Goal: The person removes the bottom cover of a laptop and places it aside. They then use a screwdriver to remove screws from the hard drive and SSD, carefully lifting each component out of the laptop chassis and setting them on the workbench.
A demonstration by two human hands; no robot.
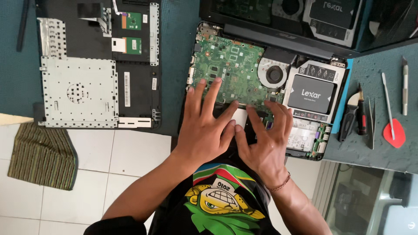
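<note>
An opened laptop base (198, 65) lies on the dark mat, its green motherboard (230, 65), round cooling fan (274, 75) and black solid-state drive (311, 94) exposed. My left hand (204, 126) rests flat on the lower part of the board, fingers spread. My right hand (265, 137) sits beside it, fingertips pressing on a small white part (240, 115) near the board's lower edge. What lies under the palms is hidden.
The removed keyboard cover (80, 93) lies upside down at left. Another opened laptop (331, 21) stands at the back. A screwdriver (361, 115), tweezers (371, 124), a red pick (394, 135) and a blade (405, 87) lie at right. A striped cloth (41, 156) lies on the tiled floor.
</note>
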